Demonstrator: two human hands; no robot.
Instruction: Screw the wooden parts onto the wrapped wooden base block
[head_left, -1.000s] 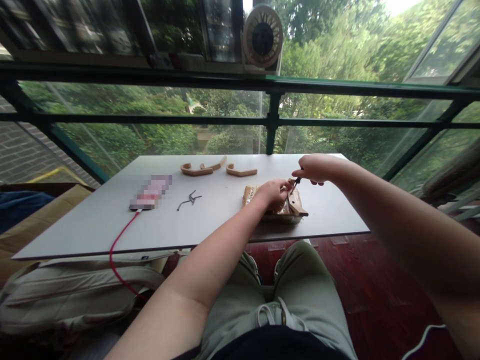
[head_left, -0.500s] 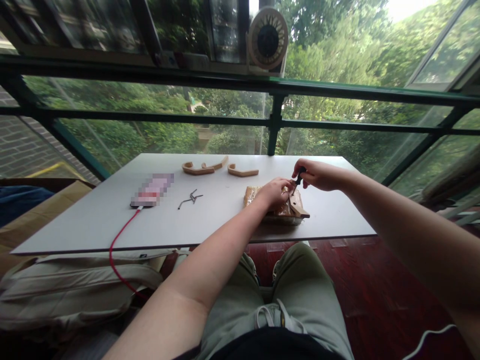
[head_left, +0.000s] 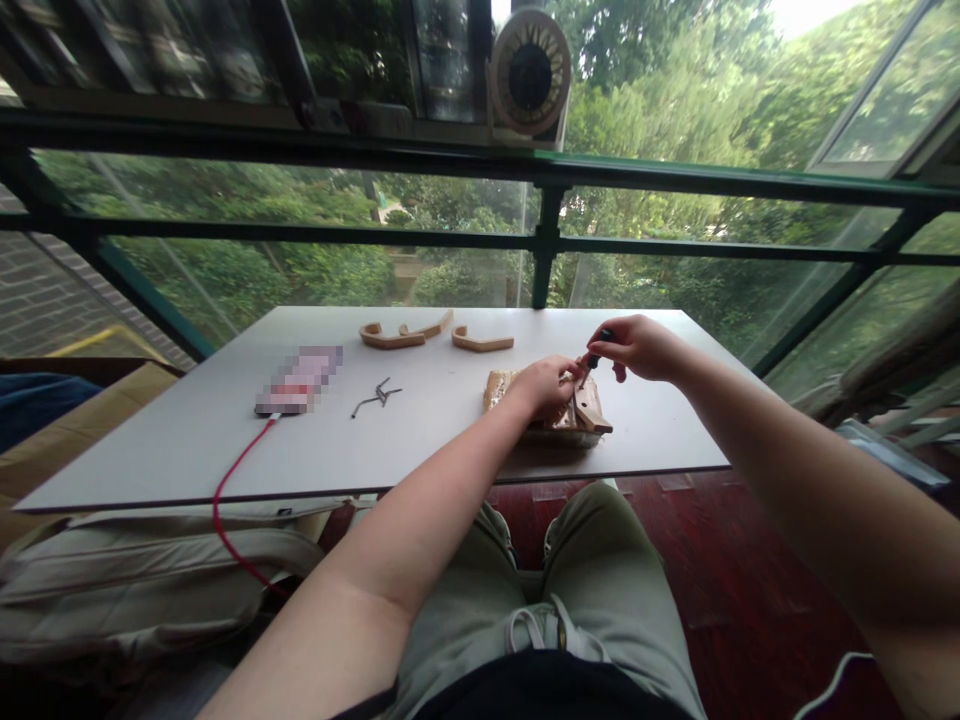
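My right hand is closed around the dark handle of a screwdriver, whose shaft slants down toward a wooden piece with dark holes. Close by on its left, my left hand is closed, fingertips bent against the upper part of that piece; what exactly they pinch is partly hidden. Under the wooden piece lies a block-like package in shiny brownish wrapping, near the table's front edge. The screwdriver's tip is too small to make out clearly.
Several bent wooden hooks lie at the back of the white table. Hex keys are left of centre. A blurred phone trails a red cable over the edge. A round fan stands beyond the railing.
My right hand has turned a little about the screwdriver, its fingers shifting on the handle. My left hand stays at the wooden piece. The whole view has shifted slightly.
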